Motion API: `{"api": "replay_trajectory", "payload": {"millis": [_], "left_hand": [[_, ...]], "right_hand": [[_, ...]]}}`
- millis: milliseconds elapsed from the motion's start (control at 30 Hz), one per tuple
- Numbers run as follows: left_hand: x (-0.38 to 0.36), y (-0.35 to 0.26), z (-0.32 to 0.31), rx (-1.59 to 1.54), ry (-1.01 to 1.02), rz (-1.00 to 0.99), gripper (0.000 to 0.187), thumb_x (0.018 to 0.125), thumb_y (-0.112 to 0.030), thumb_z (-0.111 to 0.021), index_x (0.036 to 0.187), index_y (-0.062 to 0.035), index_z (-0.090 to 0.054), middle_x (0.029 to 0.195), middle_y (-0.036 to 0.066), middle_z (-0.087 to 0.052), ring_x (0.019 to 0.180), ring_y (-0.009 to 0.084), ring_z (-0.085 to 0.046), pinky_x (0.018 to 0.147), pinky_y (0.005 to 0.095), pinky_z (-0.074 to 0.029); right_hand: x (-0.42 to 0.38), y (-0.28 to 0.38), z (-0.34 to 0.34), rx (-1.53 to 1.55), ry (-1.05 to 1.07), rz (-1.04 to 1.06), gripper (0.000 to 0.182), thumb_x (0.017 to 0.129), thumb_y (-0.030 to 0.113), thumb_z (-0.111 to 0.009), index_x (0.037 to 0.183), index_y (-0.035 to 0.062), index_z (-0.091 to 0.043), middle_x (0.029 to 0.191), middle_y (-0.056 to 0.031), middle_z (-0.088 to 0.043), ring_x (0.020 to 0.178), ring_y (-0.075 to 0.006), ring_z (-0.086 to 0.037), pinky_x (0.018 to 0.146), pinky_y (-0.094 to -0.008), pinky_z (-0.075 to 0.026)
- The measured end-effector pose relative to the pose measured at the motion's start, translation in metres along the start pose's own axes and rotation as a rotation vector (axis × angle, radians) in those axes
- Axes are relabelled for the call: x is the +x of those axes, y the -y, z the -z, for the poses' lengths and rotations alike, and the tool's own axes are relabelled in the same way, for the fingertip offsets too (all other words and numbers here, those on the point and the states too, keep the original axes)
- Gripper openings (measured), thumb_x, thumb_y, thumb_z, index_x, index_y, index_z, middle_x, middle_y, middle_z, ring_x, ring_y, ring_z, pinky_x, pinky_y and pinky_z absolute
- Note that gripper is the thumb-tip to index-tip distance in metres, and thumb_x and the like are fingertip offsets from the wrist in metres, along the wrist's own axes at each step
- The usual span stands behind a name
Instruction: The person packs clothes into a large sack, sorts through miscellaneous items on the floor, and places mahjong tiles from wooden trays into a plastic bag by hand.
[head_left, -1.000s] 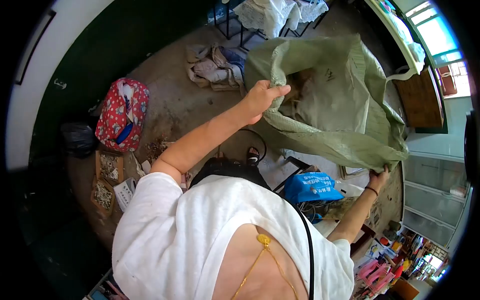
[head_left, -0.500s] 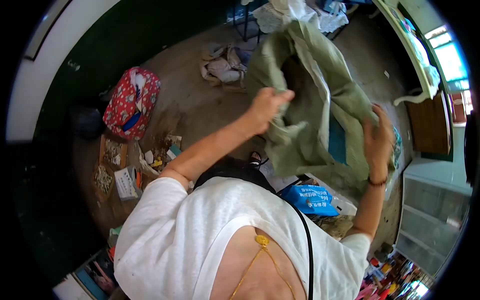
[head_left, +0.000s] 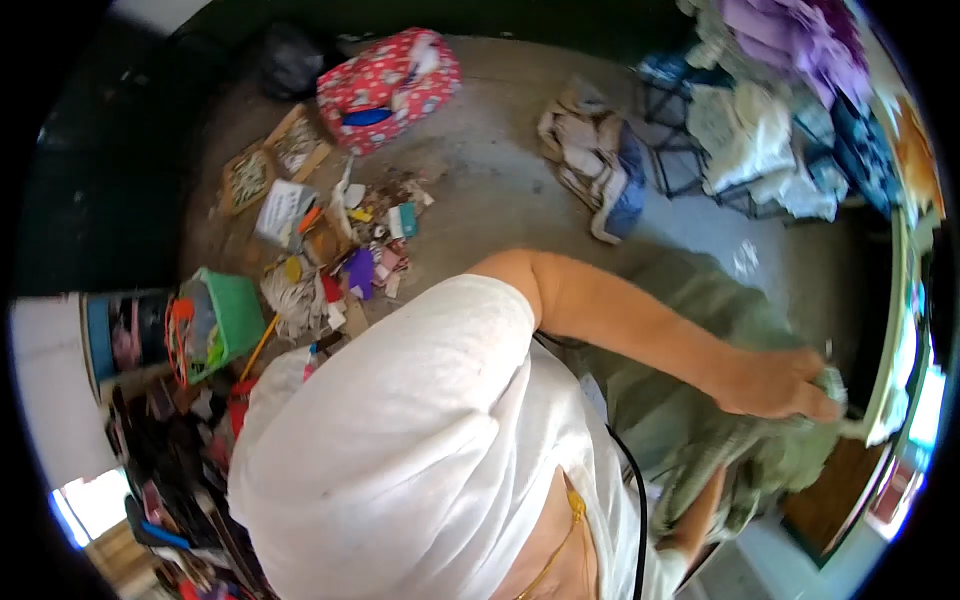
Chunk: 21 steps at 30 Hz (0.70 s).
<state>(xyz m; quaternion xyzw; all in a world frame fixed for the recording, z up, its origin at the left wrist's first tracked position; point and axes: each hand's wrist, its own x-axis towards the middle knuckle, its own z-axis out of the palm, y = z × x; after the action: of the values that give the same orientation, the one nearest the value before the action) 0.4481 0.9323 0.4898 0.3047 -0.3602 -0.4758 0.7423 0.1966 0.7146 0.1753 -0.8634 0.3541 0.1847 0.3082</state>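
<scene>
A large olive-green cloth (head_left: 680, 390), which looks like a sack or garment, hangs bunched on my right side. My left hand (head_left: 780, 385) reaches across in front of me with its fingers closed round the cloth's upper edge. Of my right arm, only the forearm shows, below the cloth's folds; the cloth hides my right hand, so its fingers cannot be seen. Part of the cloth is smeared by motion.
A red patterned bag (head_left: 390, 90) and a black bag (head_left: 290, 62) stand at the far wall. Scattered small items, a green basket (head_left: 235, 315) and a beige-and-blue cloth bundle (head_left: 595, 165) lie about the floor. Clothes cover a rack (head_left: 745, 140) at right.
My left hand has swung to the right, carrying the green cloth's edge across. My right hand has gone behind the cloth. The view has turned, and the floor items appear farther right.
</scene>
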Motion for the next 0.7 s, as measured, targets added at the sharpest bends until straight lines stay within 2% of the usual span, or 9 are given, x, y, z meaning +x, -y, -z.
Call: {"api": "replay_trajectory", "payload": {"millis": [67,133,167,233,333,467,533,600,700], "left_hand": [[-0.003,0.057,0.03,-0.029,-0.366,-0.095,0.025,0.08,-0.023,-0.052,0.068,-0.0015,-0.057,0.068,0.007,-0.056,0.064,0.0149,-0.052,0.057,0.0291,-0.04],[-0.02,0.11,0.102,0.176,-0.612,0.186,0.022,0.079,-0.021,-0.053,0.084,-0.0005,-0.058,0.08,0.008,-0.058,0.074,0.0188,-0.055,0.067,0.0325,-0.044],[-0.034,0.139,0.133,-0.034,-0.859,0.248,0.022,0.078,-0.021,-0.054,0.081,0.0006,-0.057,0.077,0.008,-0.058,0.072,0.0192,-0.055,0.065,0.0332,-0.045],[-0.081,0.206,0.215,-0.08,-1.019,0.281,0.028,0.075,-0.02,-0.055,0.083,0.0072,-0.055,0.081,0.016,-0.058,0.069,0.0235,-0.057,0.061,0.0369,-0.047],[-0.137,0.267,0.268,-0.083,-1.271,0.689,0.031,0.073,-0.017,-0.061,0.09,0.008,-0.054,0.092,0.019,-0.056,0.073,0.026,-0.058,0.066,0.0357,-0.047],[-0.15,0.278,0.258,0.335,-1.031,0.745,0.033,0.072,-0.02,-0.064,0.086,0.0079,-0.054,0.085,0.017,-0.057,0.068,0.0255,-0.057,0.06,0.0351,-0.045],[-0.15,0.264,0.258,0.641,-0.595,0.944,0.037,0.072,-0.024,-0.064,0.095,0.003,-0.055,0.08,0.012,-0.058,0.064,0.0211,-0.057,0.054,0.0314,-0.045],[-0.164,0.246,0.25,0.648,-0.598,0.855,0.031,0.071,-0.026,-0.065,0.085,0.0008,-0.057,0.068,0.007,-0.057,0.054,0.0167,-0.053,0.048,0.029,-0.041],[-0.198,0.229,0.26,0.431,-0.675,0.705,0.025,0.073,-0.025,-0.061,0.073,-0.0004,-0.057,0.063,0.006,-0.055,0.055,0.0147,-0.052,0.048,0.0277,-0.042]], "right_hand": [[0.023,-0.008,-0.036,0.089,0.102,-0.016,0.052,0.077,0.029,-0.055,0.119,0.0007,-0.043,0.12,-0.0148,-0.047,0.112,-0.0276,-0.042,0.09,-0.033,-0.034],[0.049,-0.01,-0.066,0.175,0.184,-0.017,0.054,0.078,0.031,-0.055,0.12,0.0002,-0.042,0.12,-0.0146,-0.047,0.113,-0.0267,-0.042,0.091,-0.0323,-0.034],[0.057,-0.009,-0.078,0.212,0.218,-0.019,0.054,0.078,0.031,-0.054,0.121,0.0,-0.042,0.12,-0.0145,-0.047,0.113,-0.0263,-0.042,0.091,-0.0319,-0.034],[0.068,-0.002,-0.097,0.292,0.265,-0.049,0.056,0.079,0.033,-0.054,0.121,-0.0004,-0.041,0.12,-0.0142,-0.047,0.113,-0.0255,-0.042,0.091,-0.0313,-0.034],[0.055,0.026,-0.095,0.437,0.314,-0.229,0.057,0.084,0.039,-0.046,0.115,-0.0087,-0.044,0.12,-0.0192,-0.046,0.109,-0.0277,-0.043,0.089,-0.0335,-0.032],[0.034,0.032,-0.088,0.5,0.354,-0.01,0.061,0.082,0.047,-0.045,0.114,-0.0053,-0.047,0.104,-0.0152,-0.055,0.093,-0.0259,-0.053,0.077,-0.0322,-0.04],[0.019,0.033,-0.093,0.544,0.264,0.14,0.053,0.085,0.036,-0.046,0.112,-0.01,-0.046,0.107,-0.0216,-0.053,0.095,-0.0291,-0.051,0.081,-0.033,-0.038],[0.0,0.06,-0.092,0.163,0.317,0.038,0.051,0.085,0.033,-0.048,0.112,-0.0103,-0.046,0.106,-0.0235,-0.053,0.095,-0.0312,-0.052,0.08,-0.0339,-0.039],[-0.016,0.061,-0.119,0.025,0.151,0.243,0.053,0.084,0.036,-0.048,0.115,-0.0062,-0.045,0.114,-0.0237,-0.048,0.105,-0.0333,-0.047,0.084,-0.0352,-0.038]]}}
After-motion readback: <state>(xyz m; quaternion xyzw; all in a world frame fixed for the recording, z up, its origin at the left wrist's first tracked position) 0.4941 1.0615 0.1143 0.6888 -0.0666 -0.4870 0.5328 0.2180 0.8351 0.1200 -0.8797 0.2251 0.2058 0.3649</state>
